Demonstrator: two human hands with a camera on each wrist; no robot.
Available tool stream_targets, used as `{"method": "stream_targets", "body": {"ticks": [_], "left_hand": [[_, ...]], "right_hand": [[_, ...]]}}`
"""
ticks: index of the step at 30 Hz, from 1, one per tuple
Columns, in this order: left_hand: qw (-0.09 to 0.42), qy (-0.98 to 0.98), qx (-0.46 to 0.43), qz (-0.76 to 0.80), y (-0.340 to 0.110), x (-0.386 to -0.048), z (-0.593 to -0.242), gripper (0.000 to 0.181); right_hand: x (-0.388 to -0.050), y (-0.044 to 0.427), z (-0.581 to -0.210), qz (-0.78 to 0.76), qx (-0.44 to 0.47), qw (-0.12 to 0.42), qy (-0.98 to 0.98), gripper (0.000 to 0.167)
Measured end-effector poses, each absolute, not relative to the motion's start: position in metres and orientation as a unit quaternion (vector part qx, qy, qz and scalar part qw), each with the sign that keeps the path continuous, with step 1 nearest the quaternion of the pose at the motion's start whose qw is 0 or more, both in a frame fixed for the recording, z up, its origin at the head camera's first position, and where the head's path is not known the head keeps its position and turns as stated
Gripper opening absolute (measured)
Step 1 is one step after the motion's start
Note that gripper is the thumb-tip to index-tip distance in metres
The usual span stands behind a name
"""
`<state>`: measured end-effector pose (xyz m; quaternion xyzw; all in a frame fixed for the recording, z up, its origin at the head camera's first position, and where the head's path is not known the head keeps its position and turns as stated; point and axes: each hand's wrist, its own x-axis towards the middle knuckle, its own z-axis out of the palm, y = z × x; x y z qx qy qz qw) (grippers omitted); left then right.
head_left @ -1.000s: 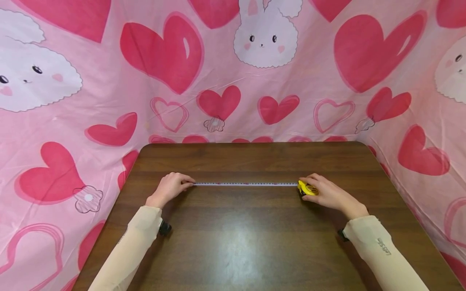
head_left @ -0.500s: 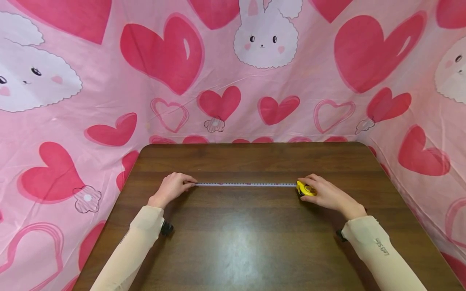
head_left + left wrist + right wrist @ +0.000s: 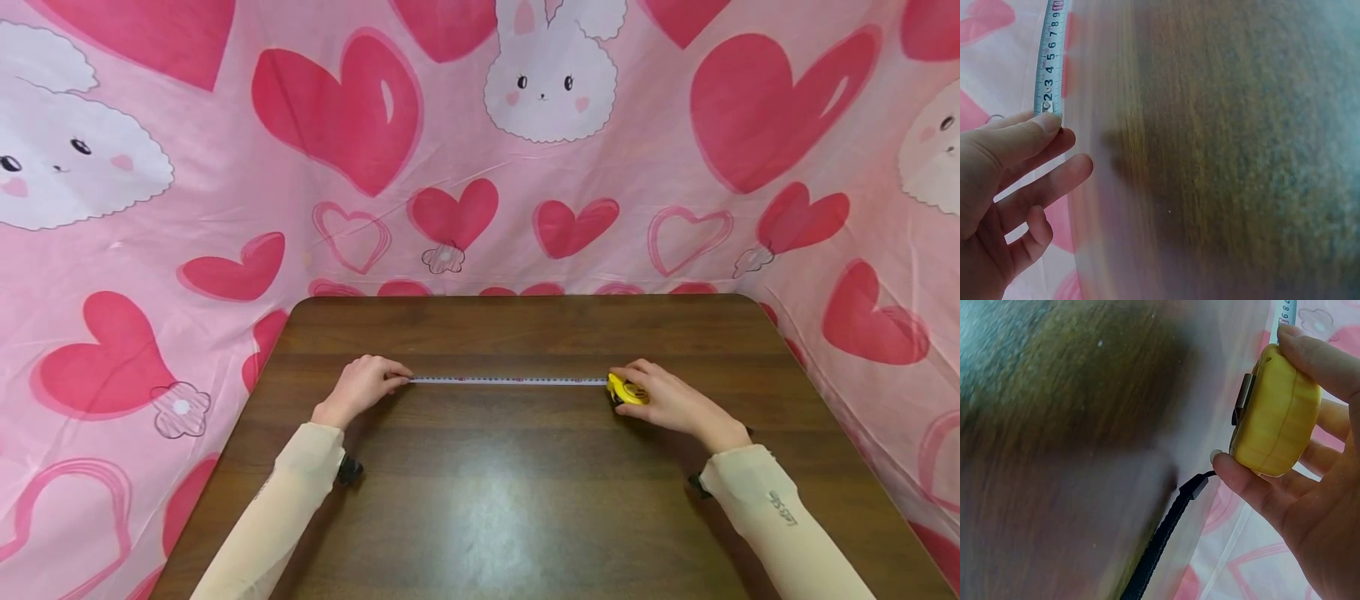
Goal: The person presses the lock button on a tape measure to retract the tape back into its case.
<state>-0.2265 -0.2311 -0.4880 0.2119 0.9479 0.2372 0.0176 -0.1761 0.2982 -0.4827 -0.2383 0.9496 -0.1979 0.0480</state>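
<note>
From the head: pinching the end of a pulled-out tape [image 3: 513, 381] with the left hand [image 3: 363, 387], left of the middle of the frame. Gripping a yellow tape measure [image 3: 628, 390] in the right hand [image 3: 675, 406], right of the middle. Stretched straight between the two, across the centre of a brown table [image 3: 480, 492]. Dressed in pale sleeves [image 3: 292, 492], lower left and lower right. Backed along the top and both sides by a pink cloth [image 3: 517, 162] printed with hearts and rabbits.

From the left wrist: pressing fingertips on the metal tip [image 3: 1047, 107], left in the frame, with other fingers bent apart below. Running from there to the top edge, marked with numbers.

From the right wrist: clasping the tape measure firmly, upper right. Fitted with a dark clip [image 3: 1243, 400] facing left. Trailing a black strap [image 3: 1163, 540] from behind a fingertip to the bottom edge. Impossible to tell whether touching the table.
</note>
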Motion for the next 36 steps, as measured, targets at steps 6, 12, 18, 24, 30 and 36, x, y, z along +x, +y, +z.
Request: {"method": "stream_targets", "body": {"ticks": [6, 12, 18, 24, 30, 36], "left_hand": [[0.016, 0.948, 0.208, 0.240, -0.229, -0.226, -0.488, 0.015], [0.011, 0.948, 0.212, 0.236, -0.227, -0.225, -0.486, 0.015], [0.006, 0.948, 0.217, 0.231, -0.225, -0.226, -0.487, 0.014], [0.009, 0.948, 0.217, 0.231, -0.222, -0.226, -0.489, 0.014], [0.011, 0.947, 0.220, 0.234, -0.219, -0.227, -0.490, 0.015], [0.011, 0.946, 0.223, 0.234, -0.217, -0.228, -0.490, 0.015]], "right_hand": [[-0.176, 0.297, -0.483, -0.195, -0.241, 0.046, 0.950, 0.066], [-0.176, 0.298, -0.483, -0.196, -0.239, 0.049, 0.950, 0.066], [-0.174, 0.296, -0.481, -0.200, -0.239, 0.049, 0.949, 0.067], [-0.173, 0.294, -0.482, -0.205, -0.242, 0.048, 0.947, 0.066], [-0.174, 0.291, -0.483, -0.203, -0.243, 0.050, 0.947, 0.066], [-0.175, 0.288, -0.484, -0.203, -0.242, 0.053, 0.947, 0.067]]}}
